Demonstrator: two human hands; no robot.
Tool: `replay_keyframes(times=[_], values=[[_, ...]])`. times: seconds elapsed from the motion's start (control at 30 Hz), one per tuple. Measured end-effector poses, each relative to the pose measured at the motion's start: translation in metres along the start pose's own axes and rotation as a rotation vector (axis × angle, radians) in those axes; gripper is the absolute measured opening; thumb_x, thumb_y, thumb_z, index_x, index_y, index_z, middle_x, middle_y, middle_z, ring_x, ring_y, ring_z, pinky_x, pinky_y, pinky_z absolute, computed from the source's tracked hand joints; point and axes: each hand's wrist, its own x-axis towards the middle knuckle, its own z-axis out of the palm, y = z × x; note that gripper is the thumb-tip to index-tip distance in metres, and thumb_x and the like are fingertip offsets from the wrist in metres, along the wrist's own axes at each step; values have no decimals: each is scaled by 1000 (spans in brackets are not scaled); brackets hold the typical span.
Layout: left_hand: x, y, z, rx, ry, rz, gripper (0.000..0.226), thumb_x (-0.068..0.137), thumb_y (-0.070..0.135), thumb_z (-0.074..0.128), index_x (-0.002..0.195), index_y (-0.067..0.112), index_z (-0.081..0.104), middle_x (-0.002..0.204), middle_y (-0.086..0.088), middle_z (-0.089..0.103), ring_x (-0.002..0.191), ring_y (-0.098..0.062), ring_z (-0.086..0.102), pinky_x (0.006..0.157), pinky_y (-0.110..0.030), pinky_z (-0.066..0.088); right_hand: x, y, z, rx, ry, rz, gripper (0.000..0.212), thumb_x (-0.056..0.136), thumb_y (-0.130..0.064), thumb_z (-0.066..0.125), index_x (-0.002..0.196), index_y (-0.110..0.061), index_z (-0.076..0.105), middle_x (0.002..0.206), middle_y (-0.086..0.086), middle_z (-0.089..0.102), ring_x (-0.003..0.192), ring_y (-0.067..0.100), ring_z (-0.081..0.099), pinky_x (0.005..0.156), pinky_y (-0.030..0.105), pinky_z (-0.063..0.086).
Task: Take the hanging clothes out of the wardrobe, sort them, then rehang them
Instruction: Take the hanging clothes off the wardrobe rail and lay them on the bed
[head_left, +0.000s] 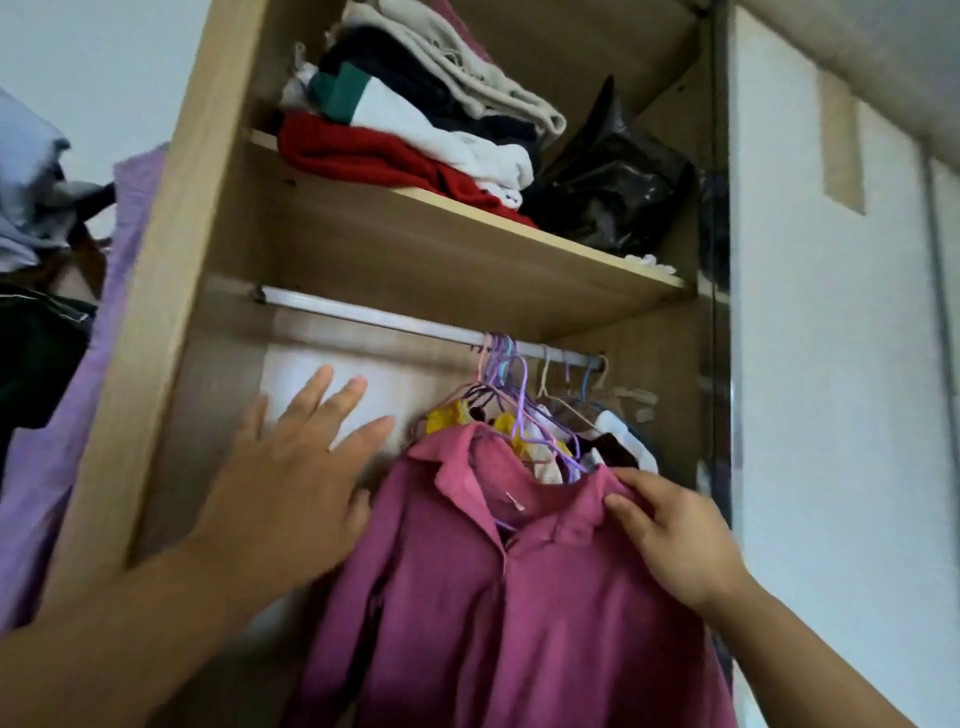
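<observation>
A magenta collared shirt (467, 597) hangs at the front of a bunch of clothes on a metal rail (374, 317) inside the wooden wardrobe (171, 291). Several purple and pastel hangers (506, 384) crowd the rail's right end, with yellow, white and dark garments behind the shirt. My left hand (296, 478) is spread open with straight fingers just left of the shirt's shoulder, its lower edge at the fabric. My right hand (670, 535) pinches the shirt's right shoulder near the collar.
A shelf (467, 239) above the rail carries a stack of folded clothes (415, 119) and a black plastic bag (618, 182). A purple garment (67, 415) and other clothes hang outside the wardrobe's left wall. A white door panel (831, 364) stands on the right.
</observation>
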Motion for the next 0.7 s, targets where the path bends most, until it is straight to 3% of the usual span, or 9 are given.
replay_keyframes(times=[0.07, 0.13, 0.2, 0.27, 0.33, 0.43, 0.5, 0.57, 0.7], values=[[-8, 29, 21, -181, -62, 46, 65, 62, 40, 55, 125, 26, 58, 132, -5, 58, 124, -27, 53, 87, -57, 46, -33, 6, -15, -12, -34, -4, 28, 90, -36, 58, 117, -33, 63, 110, -13, 69, 102, 13, 65, 84, 31, 50], [-20, 54, 46, -437, -113, 80, 69, 72, 30, 61, 139, 25, 45, 136, -2, 56, 123, -21, 55, 92, -46, 48, -66, 1, -32, -21, -59, -4, 27, 87, -42, 55, 113, -41, 60, 105, -22, 68, 95, 5, 65, 82, 29, 50], [-34, 76, 70, -650, -242, 19, 68, 86, 27, 51, 148, 23, 26, 148, 0, 40, 135, -17, 41, 105, -36, 40, -98, -13, -49, -4, -103, 15, 29, 83, -47, 53, 110, -55, 55, 104, -31, 65, 93, -6, 63, 82, 20, 49], [-49, 91, 90, -730, -324, -76, 63, 92, 35, 39, 150, 23, 18, 154, 0, 31, 141, -16, 30, 109, -40, 34, -128, -28, -64, -11, -136, 50, 25, 81, -54, 52, 104, -66, 52, 102, -36, 63, 93, -12, 61, 81, 11, 46], [-65, 102, 100, -733, -452, -142, 52, 96, 40, 39, 145, 24, 33, 147, 0, 40, 137, -18, 35, 104, -42, 36, -160, -42, -78, -52, -140, 94, 28, 82, -52, 55, 103, -70, 49, 101, -42, 60, 94, -17, 59, 81, 5, 43], [-89, 114, 102, -896, -492, -62, 23, 93, 37, 47, 99, 18, 58, 106, -4, 62, 109, -27, 57, 85, -38, 45, -206, -59, -91, -181, -98, 235, 36, 83, -37, 62, 106, -62, 51, 92, -47, 58, 90, -20, 57, 76, 2, 41], [-108, 120, 95, -1097, -487, -9, 18, 92, 30, 53, 83, 14, 55, 92, -6, 62, 96, -30, 60, 77, -38, 44, -240, -78, -95, -289, -78, 345, 27, 81, -41, 57, 107, -48, 57, 88, -32, 67, 86, -8, 63, 72, 10, 45], [-124, 124, 82, -1194, -459, 10, 16, 91, 27, 56, 85, 12, 57, 89, -9, 61, 91, -32, 59, 76, -39, 44, -272, -97, -96, -384, -22, 458, 27, 83, -46, 52, 103, -36, 66, 93, -13, 72, 88, 9, 65, 74, 26, 49], [-162, 129, 45, -1256, -406, 146, 20, 90, 29, 58, 92, 9, 62, 89, -13, 59, 92, -35, 59, 75, -43, 45, -346, -145, -94, -572, 29, 809, 24, 89, -47, 50, 102, -32, 65, 102, 1, 70, 98, 27, 63, 77, 36, 50]])
